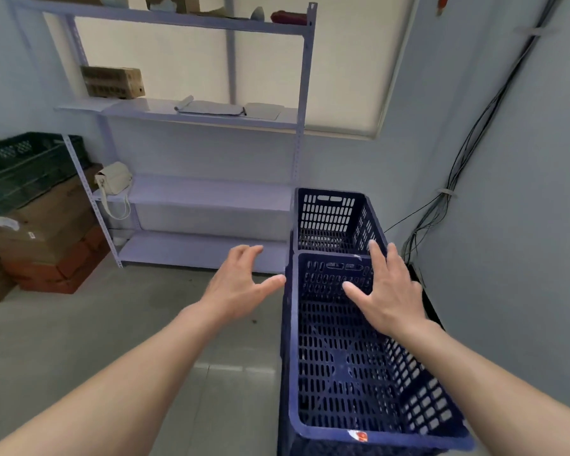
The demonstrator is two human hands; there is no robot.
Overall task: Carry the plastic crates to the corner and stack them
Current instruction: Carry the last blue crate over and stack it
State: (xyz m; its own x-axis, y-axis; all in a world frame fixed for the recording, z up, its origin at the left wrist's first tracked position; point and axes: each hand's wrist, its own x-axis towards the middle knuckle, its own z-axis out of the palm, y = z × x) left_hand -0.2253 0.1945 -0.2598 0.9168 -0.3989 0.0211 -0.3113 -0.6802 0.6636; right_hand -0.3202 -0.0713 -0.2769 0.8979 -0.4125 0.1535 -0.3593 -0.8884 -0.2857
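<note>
Spreads left hand [241,284] beside and right hand [387,291] above near blue crate [343,373] by right wall, gripping nothing. Risks tipping it if seated crooked or nudged sideways.

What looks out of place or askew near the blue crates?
The near crate and far crate look whole and lined up. Odd bits: a cream handbag perched at the left edge of the shelf, strap dangling below it, and loose cables straggling down the right wall.
</note>
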